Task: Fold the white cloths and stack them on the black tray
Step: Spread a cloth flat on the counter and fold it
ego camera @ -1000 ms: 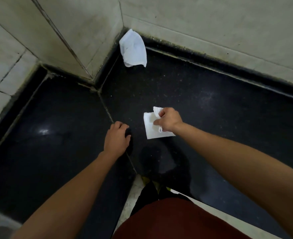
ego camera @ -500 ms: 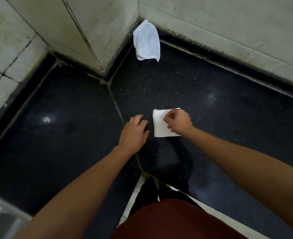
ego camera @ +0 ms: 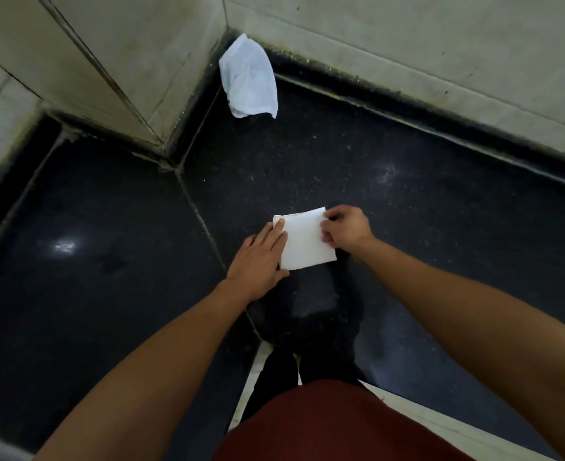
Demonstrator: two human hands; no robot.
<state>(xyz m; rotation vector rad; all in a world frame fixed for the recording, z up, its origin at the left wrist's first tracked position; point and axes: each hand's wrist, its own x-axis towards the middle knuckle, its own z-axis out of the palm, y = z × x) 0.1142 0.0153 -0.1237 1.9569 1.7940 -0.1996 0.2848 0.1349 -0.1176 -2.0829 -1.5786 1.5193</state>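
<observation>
A white cloth (ego camera: 306,241), folded into a small rectangle, lies flat on the black counter (ego camera: 407,211). My left hand (ego camera: 259,259) rests flat with fingers together on the cloth's left edge. My right hand (ego camera: 346,227) pinches the cloth's right edge with bent fingers. A second white cloth (ego camera: 249,82), crumpled and unfolded, leans in the far corner against the wall. I see no black tray apart from the dark counter surface.
Pale tiled walls (ego camera: 407,44) close in the counter at the back and left. A seam (ego camera: 201,221) runs diagonally between two black slabs. The counter's pale front edge (ego camera: 440,420) and my red shirt (ego camera: 334,427) fill the bottom.
My left hand moved right from the bare counter onto the cloth's left edge. My right hand laid the cloth flat into a neat rectangle and slid to its right edge.
</observation>
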